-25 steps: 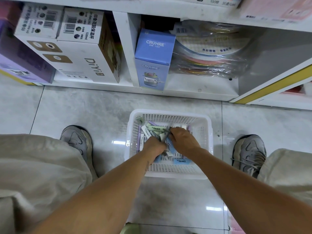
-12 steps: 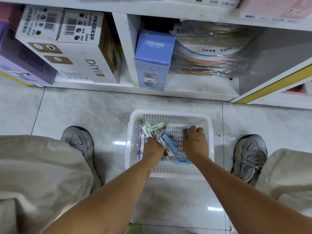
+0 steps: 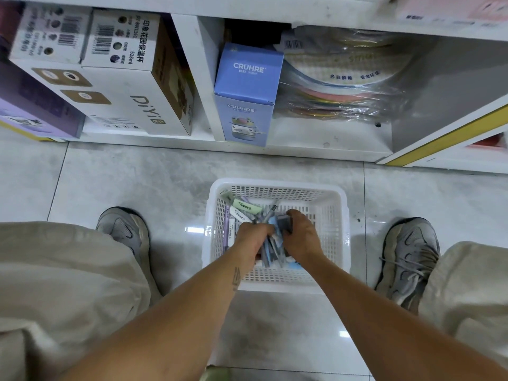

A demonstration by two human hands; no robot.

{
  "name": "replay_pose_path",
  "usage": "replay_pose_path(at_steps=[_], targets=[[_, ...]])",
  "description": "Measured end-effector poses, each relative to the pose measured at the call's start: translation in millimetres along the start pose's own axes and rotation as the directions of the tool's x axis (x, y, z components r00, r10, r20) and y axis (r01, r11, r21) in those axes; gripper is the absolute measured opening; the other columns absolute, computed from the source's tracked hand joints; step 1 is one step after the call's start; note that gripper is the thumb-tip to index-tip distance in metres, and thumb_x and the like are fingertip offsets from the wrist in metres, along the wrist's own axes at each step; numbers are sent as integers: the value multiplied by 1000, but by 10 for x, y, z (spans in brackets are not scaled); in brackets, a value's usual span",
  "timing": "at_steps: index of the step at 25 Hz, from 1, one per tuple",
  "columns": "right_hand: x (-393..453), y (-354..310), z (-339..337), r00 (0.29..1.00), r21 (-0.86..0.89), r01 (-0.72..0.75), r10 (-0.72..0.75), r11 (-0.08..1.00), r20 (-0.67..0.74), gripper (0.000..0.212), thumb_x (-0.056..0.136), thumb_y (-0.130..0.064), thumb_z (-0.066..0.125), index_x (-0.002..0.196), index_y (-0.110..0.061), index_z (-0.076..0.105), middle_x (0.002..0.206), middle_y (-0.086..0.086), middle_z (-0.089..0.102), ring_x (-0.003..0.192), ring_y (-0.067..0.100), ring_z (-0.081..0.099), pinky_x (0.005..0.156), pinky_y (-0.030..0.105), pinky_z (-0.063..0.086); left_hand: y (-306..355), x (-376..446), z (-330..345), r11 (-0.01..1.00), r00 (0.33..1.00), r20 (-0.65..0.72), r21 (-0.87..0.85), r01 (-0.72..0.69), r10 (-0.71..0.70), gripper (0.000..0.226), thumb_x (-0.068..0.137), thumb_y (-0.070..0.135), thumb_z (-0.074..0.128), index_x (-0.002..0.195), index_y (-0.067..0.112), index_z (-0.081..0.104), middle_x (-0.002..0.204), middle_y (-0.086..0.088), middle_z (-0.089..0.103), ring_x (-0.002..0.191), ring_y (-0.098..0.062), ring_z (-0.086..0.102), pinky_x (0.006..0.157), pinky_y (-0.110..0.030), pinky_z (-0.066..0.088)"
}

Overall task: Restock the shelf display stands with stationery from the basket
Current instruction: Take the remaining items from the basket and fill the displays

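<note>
The step in hand seems to be the gathering: the person bends over the basket and collects stationery before anything goes up to the shelf.

The shelf [image 3: 316, 154] is white board with a yellow edge strip on the right. It carries smooth cardboard boxes, among them a blue box [image 3: 247, 92], and beside that a stack of round coloured sheets in crinkled clear plastic [image 3: 343, 86].

The floor [image 3: 137, 177] is glossy grey tile and reflects the lamps.

The basket [image 3: 334, 215] is white plastic with a perforated grid wall and rounded corners. It stands on the floor between the two grey shoes.

Inside it, the left hand [image 3: 254, 237] is curled round a bundle of thin pens [image 3: 268, 248], and the right hand [image 3: 299, 235] grips small flat packets [image 3: 284, 222] against this bundle. More packets lie loose in the far left corner.

I judge the next move needs a firm grip from both hands, because the smooth, thin pieces may slip when the bundle is lifted.
</note>
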State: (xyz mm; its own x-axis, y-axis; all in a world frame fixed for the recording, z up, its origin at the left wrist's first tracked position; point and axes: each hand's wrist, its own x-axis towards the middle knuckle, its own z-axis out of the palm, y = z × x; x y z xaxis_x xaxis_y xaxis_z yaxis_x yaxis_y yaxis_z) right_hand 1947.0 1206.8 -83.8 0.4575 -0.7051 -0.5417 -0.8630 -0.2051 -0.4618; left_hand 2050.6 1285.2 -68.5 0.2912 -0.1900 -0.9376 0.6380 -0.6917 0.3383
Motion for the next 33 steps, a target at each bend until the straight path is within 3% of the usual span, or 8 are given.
replay_pose_path(at_steps=[2,5,11,18,21,27,30,33], targets=[[22,-84,44,997,8,2,-2,1000,80,18,91,-9,56,107,-14,65,100,4,64,99,27,62,74,27,51,17,6,29,999,999,41,-26,25,-24,25,79,19,74,99,6,65,88,-19,74,81,-35,73,72,-47,62],[-14,-165,51,974,235,-150,104,960,200,21,85,-2,53,89,-12,71,80,4,70,82,25,69,64,29,56,-9,22,139,997,999,-33,-76,29,-32,34,79,30,80,98,6,66,82,-15,73,68,-29,72,56,-38,60],[-167,-98,-156,912,744,-348,22,570,409,22,90,11,56,103,2,72,94,22,75,85,36,74,68,41,61,-146,13,182,973,998,-54,-227,-36,24,38,73,36,85,96,9,71,84,-10,75,69,-25,73,48,-29,55],[-180,-140,-406,867,773,-489,124,405,483,11,96,6,57,103,9,64,91,21,74,79,28,75,63,33,59,-136,-68,93,962,997,66,-272,-9,28,60,71,41,86,113,5,64,100,-15,74,87,-32,73,80,-47,60],[-169,-138,-534,843,716,-524,164,460,512,17,101,-5,53,110,7,61,90,22,74,79,32,74,63,39,60,-144,-121,110,961,992,121,-277,16,18,52,74,28,85,111,-1,62,92,-19,75,79,-35,74,71,-49,61],[-107,-236,-656,942,391,-313,231,866,243,16,102,-24,53,100,-9,51,89,19,74,82,32,75,68,42,63,-93,-149,214,954,981,-79,-230,-193,180,30,78,14,82,100,5,64,89,-14,71,75,-24,71,65,-35,60],[-107,-181,-783,958,449,-278,210,849,198,31,99,-39,57,102,-10,47,83,16,75,74,31,75,62,38,60,-52,-191,186,932,971,-75,-272,-240,228,30,77,16,83,101,7,68,92,-9,73,81,-19,71,65,-29,55],[-162,-96,-910,968,457,-236,168,858,186,30,95,-43,64,94,-14,57,67,10,70,52,21,63,50,27,53,12,-264,163,926,971,-40,-293,-237,235,34,78,19,82,105,5,66,93,-11,71,84,-23,69,78,-40,58]])
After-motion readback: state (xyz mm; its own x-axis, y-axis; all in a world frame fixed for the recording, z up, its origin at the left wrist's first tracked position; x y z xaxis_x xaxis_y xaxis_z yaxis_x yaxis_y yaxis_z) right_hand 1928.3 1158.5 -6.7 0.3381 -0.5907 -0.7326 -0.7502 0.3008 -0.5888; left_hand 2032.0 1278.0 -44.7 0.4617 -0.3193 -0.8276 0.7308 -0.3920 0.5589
